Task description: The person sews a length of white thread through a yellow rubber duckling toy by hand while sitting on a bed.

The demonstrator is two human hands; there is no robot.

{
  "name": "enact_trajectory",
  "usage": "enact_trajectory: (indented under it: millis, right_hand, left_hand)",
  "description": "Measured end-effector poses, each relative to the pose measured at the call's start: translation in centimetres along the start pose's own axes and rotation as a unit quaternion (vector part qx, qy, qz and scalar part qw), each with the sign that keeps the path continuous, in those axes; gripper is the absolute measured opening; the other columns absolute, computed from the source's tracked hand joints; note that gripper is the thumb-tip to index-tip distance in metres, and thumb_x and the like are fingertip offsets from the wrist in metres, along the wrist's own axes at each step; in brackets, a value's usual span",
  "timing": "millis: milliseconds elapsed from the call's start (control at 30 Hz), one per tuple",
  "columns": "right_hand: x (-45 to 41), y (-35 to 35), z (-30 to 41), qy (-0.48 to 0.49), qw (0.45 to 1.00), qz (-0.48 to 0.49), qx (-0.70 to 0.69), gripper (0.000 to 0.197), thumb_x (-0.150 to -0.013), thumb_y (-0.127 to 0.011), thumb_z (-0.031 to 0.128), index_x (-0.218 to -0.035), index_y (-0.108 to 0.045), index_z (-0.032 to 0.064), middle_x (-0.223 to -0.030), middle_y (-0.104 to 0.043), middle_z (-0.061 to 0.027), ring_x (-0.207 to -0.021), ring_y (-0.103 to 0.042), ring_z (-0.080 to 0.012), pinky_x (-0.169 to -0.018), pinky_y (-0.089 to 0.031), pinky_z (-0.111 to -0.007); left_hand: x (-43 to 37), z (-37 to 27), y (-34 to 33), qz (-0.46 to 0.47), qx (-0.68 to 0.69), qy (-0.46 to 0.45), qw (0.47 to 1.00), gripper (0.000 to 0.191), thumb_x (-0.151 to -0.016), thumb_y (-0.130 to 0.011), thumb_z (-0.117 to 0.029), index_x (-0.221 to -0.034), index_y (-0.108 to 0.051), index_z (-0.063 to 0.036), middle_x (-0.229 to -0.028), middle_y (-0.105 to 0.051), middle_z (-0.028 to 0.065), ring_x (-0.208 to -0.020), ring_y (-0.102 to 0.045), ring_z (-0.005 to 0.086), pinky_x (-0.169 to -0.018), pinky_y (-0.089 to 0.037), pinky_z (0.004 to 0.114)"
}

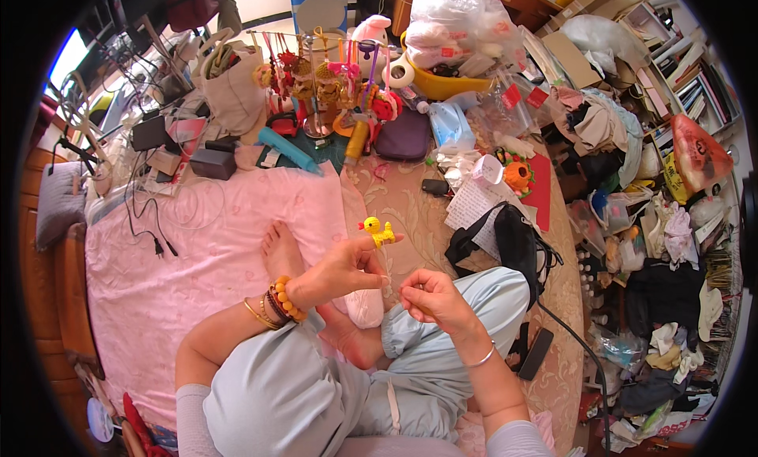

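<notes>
A small yellow crocheted duck [378, 232] with a red beak sits on the outstretched index finger of my left hand [337, 270]. Below it, my left thumb and other fingertips come together, and a thin thread seems to run down to them from the duck. To the right, a short gap away, my right hand [432, 300] has its thumb and index finger pinched. Anything between those fingertips is too small to tell. A pale ball of yarn [364, 307] lies under my left hand, beside my feet.
Crocheted charms hang from a metal stand [320, 128] ahead. Nearby are a turquoise tube [290, 150], a yellow thread spool [357, 142] and a purple case [402, 137]. A black bag [515, 238] partly covers a handwritten sheet [474, 211]. A black cable [583, 344] runs along the right.
</notes>
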State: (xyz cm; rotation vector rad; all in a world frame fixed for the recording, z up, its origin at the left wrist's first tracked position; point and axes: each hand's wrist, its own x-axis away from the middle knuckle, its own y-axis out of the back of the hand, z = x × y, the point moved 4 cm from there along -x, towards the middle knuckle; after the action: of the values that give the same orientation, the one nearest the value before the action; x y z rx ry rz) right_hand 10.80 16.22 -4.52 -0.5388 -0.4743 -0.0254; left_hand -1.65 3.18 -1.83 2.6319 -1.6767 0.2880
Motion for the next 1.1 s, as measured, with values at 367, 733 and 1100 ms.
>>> enact_trajectory:
  millis: [367, 733, 1100]
  right_hand:
    - [-1.0, -3.1, -3.9, 0.0, 0.926, 0.016, -0.377, 0.01, -0.091, -0.054, 0.016, -0.094, -0.056, 0.0063, -0.077, -0.058, -0.0044, -0.051, -0.046, -0.0055, -0.042, -0.033, -0.015]
    - [1.1, -2.2, 1.4, 0.349, 0.756, -0.231, 0.502, 0.007, -0.086, -0.059, 0.005, -0.09, -0.056, -0.0007, -0.073, -0.061, -0.0054, -0.056, -0.055, -0.0091, -0.051, -0.045, -0.023]
    - [0.0, -1.8, 0.1, 0.099, 0.994, -0.036, -0.02, 0.02, -0.089, -0.053, 0.002, -0.109, -0.057, 0.0025, -0.076, -0.061, -0.0066, -0.053, -0.05, -0.005, -0.045, -0.037, -0.015]
  left_hand:
    - [0.1, 0.2, -0.2, -0.01, 0.09, 0.053, 0.995, 0.068, -0.078, -0.065, -0.004, -0.138, -0.034, -0.009, -0.073, -0.057, -0.0026, -0.056, -0.044, -0.0004, -0.047, -0.032, 0.016]
    - [0.5, -0.5, 0.0, -0.005, 0.2, 0.137, 0.97, 0.059, -0.079, -0.064, -0.005, -0.134, -0.042, -0.0106, -0.07, -0.057, -0.0031, -0.044, -0.032, -0.0017, -0.039, -0.022, 0.014]
    - [0.2, 0.8, -0.3, 0.014, 0.154, 0.078, 0.985, 0.045, -0.078, -0.067, -0.006, -0.121, -0.054, -0.0029, -0.076, -0.061, -0.0039, -0.061, -0.047, -0.0011, -0.05, -0.033, 0.015]
